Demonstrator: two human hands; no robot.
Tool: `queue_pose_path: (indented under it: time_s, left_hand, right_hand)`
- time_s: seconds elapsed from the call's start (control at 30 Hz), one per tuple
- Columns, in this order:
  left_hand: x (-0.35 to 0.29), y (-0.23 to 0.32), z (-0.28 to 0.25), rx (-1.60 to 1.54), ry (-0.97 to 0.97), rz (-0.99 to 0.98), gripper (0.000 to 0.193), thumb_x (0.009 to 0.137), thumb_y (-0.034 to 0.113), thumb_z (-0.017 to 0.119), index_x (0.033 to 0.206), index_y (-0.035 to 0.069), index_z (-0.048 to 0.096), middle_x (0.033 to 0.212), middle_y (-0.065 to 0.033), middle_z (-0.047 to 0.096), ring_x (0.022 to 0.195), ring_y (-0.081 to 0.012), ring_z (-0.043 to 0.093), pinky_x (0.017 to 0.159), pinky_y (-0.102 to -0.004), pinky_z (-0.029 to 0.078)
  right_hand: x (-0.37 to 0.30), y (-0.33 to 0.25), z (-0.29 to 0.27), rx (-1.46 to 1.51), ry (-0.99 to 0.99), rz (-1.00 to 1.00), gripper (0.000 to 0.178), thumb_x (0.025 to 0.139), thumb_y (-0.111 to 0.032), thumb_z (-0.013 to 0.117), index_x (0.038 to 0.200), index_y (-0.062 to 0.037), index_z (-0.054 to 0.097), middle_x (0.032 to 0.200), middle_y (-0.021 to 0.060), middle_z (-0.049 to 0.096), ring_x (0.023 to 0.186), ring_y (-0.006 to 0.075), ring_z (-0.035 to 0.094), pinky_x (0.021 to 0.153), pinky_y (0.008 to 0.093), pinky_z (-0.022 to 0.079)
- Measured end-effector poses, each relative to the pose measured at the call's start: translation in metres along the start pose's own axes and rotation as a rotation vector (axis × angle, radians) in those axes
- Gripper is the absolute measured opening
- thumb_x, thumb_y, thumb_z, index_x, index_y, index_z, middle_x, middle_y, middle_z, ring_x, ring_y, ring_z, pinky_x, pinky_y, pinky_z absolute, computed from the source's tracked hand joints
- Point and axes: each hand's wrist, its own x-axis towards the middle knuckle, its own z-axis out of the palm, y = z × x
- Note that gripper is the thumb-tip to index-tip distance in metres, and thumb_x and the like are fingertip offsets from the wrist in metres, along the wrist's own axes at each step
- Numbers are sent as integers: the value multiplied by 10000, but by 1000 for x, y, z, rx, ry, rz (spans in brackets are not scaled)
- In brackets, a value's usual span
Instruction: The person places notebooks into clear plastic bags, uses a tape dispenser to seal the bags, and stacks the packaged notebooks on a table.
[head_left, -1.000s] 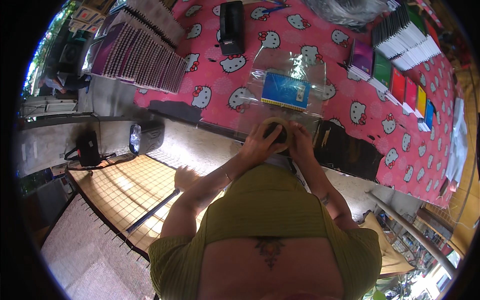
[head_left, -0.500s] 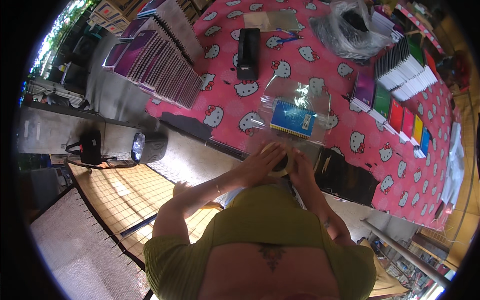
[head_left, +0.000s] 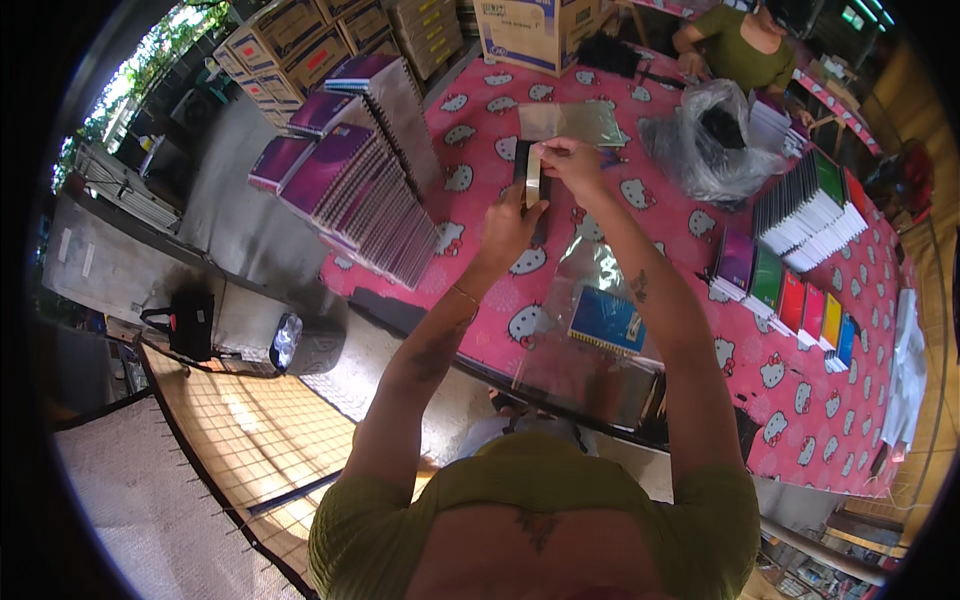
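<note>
Both my hands reach forward over the pink table to a roll of tape (head_left: 533,180), pale on its outer face and seen nearly edge-on. My left hand (head_left: 511,228) grips its near side, thumb and fingers closed around it. At its far right edge, the fingers of my right hand (head_left: 570,163) are pinched. The roll is at a black tape dispenser (head_left: 541,228), partly hidden by my hands; whether it sits inside the slot is unclear. Closer to me, a blue spiral notebook (head_left: 605,320) lies on a clear plastic sheet (head_left: 585,265).
Tall stacks of purple spiral notebooks (head_left: 370,190) stand at the left. Rows of coloured notebooks (head_left: 790,295) and a clear plastic bag (head_left: 700,140) are on the right. A cardboard box (head_left: 530,30) stands at the back; another person (head_left: 745,45) sits beyond the far right edge.
My hands and the tape roll have moved from the table's near edge forward to the black dispenser. The view has tilted up, showing the box and the other person.
</note>
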Motion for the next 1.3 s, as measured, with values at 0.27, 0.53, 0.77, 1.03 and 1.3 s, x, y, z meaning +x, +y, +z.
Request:
queue_pose_path:
  time_s: [0.27,0.53,0.77,1.03,1.3]
  left_hand:
    - [41,-29,14,242,-136,-88,425,796,219,766,1121,11,587,927,-219,661,853,-421,655,706,-502,521]
    - [58,-51,20,134,-128,-104,435,746,217,800,1095,38,611,924,-172,651,854,-378,654,715,-476,532]
    - [44,-55,22,258,-93,-99,375,767,179,767,1094,52,635,819,-143,690,748,-339,688,649,-452,536]
    - [41,-45,26,304,-102,-168,336,773,209,759,1061,66,663,793,-143,707,741,-358,694,652,-463,548]
    - [36,-47,2,81,-47,-253,377,808,269,750,1119,70,676,850,-103,704,721,-232,693,666,-377,553]
  right_hand:
    - [69,82,-12,-160,37,98,231,898,-213,713,959,10,713,772,34,691,682,99,654,599,247,535]
    - [84,81,-11,-519,70,-190,262,886,-241,711,929,17,703,784,103,699,714,165,650,680,310,501]
    - [59,75,3,-541,126,-245,229,880,-208,710,927,16,703,781,109,701,704,172,660,675,312,509]
    - [57,74,0,-461,142,-110,185,848,-178,715,926,-11,716,810,129,711,714,229,686,652,341,513]
    - [35,65,13,-717,212,-277,52,824,-120,678,843,-75,695,773,121,670,707,312,659,632,403,502]
